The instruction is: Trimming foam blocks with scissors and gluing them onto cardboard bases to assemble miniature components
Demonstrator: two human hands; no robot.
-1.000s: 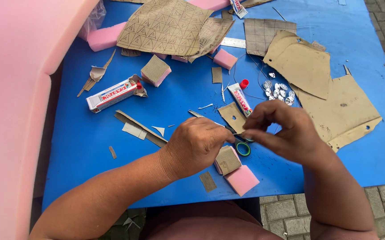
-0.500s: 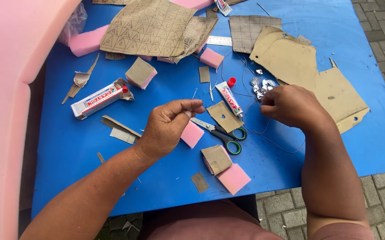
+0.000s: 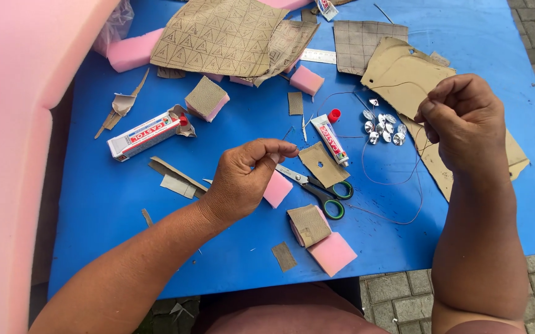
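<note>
Thread (image 3: 397, 179): we see a thin dark strand that hangs from the raised right hand, loops over the blue table and seems to run back toward the left hand; it is too fine for us to follow all the way.
Right hand (image 3: 462, 120): lifted above the table's right side, fingertips pinched shut on the upper end of the thread, which we judge keeps the strand taut and off the clutter.
Left hand (image 3: 242, 179): low over the table's middle, thumb and forefinger closed together; we cannot tell whether they nip a needle, the thread's end, or nothing.
Pink foam block (image 3: 278, 188): lies just under the left fingers, touching or nearly so.
Scissors (image 3: 320, 192): closed, green-handled, just right of that block, within easy reach.
Glue tube (image 3: 332, 139): red cap, lying beyond the scissors.
Silver studs (image 3: 382, 127): a small heap near the tube, below the right hand.
Covered foam pad (image 3: 309, 224): brown fabric on pink foam, at the near edge.
Blue table (image 3: 94, 204): strewn with brown patterned fabric scraps and offcuts.
</note>
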